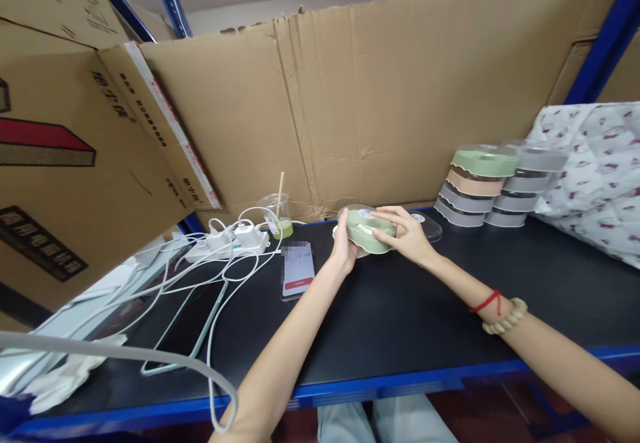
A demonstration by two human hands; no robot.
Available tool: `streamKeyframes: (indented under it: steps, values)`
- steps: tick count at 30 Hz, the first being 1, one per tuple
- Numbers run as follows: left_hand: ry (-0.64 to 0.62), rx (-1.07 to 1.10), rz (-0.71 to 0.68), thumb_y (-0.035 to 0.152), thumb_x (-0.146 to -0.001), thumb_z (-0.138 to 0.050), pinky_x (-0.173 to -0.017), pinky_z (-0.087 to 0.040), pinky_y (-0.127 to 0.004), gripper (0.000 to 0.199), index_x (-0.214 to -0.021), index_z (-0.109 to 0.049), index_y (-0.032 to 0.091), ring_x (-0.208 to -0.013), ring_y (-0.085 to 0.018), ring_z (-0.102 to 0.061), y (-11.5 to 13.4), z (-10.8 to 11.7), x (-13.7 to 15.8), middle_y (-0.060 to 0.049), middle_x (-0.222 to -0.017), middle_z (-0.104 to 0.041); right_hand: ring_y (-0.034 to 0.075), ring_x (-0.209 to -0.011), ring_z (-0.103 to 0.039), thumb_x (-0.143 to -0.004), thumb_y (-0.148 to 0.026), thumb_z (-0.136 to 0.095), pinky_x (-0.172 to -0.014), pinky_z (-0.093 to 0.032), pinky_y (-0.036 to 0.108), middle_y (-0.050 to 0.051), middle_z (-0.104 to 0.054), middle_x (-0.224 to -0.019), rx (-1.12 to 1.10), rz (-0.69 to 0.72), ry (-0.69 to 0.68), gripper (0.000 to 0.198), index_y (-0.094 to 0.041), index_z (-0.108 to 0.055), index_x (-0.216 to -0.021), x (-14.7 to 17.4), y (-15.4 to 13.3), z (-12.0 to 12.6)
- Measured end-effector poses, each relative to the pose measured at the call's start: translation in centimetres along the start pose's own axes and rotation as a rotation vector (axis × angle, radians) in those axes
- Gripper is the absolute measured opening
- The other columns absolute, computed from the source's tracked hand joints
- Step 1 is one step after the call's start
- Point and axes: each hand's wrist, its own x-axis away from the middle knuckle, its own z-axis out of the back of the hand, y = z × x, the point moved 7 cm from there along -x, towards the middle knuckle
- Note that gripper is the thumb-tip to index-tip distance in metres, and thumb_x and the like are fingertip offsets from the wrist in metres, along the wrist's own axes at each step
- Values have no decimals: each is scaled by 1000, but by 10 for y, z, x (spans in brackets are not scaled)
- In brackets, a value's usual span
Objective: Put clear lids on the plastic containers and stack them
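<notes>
Above the black tabletop, both hands hold a light green plastic container [373,235] with a wavy rim and a small white label on its top. My left hand [344,246] grips its left side, thumb up along the edge. On the right, my right hand [409,235] has its fingers bent over the top and near side, close to the label. A clear plastic lid or case [431,228] with a white sticker lies behind the right hand, partly hidden. Some pale edge shows beneath the green container, too little to identify.
Two stacks of similar green, peach and grey containers [470,186] stand at the back right beside a patterned quilted bag [595,176]. Left are a phone [298,270], a tablet [193,323], a cup with straw [281,223], a power strip [230,246] and tangled white cables. Cardboard [350,110] walls the back.
</notes>
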Motion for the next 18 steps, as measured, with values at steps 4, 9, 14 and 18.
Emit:
streamKeyframes:
  steps: [4, 9, 14, 18]
  values:
    - [37, 33, -27, 36, -82, -51, -83, -48, -33, 27, -83, -64, 12, -83, -19, -64, 1, 4, -1, -8, -85, -67, 23, -103, -58, -70, -57, -65, -91, -48, 41, 9, -61, -107, -24, 7, -9, 43, -24, -73, -97, -1, -2, 0]
    - [100, 63, -96, 28, -78, -55, -79, -48, -28, 16, -80, -61, 13, -74, -15, -61, 6, 8, -1, -4, -76, -64, 24, -102, -58, -69, -55, -68, -89, -49, 43, 11, -59, -109, -44, 11, -23, 44, -23, -72, -100, 2, 0, -3]
    - [87, 58, -64, 30, -79, -52, -75, -48, -28, 18, -79, -60, 14, -72, -16, -60, 6, 7, 2, -4, -73, -62, 23, -104, -57, -68, -53, -69, -88, -50, 41, 10, -58, -109, -85, 2, -47, 44, -24, -72, -101, 3, 3, -8]
    - [101, 40, -56, 33, -78, -52, -71, -48, -28, 20, -77, -58, 14, -62, -14, -56, 4, 9, 2, -2, -68, -59, 22, -103, -58, -69, -52, -69, -91, -48, 41, 9, -59, -109, -101, -20, -40, 42, -24, -72, -100, 3, 3, -7]
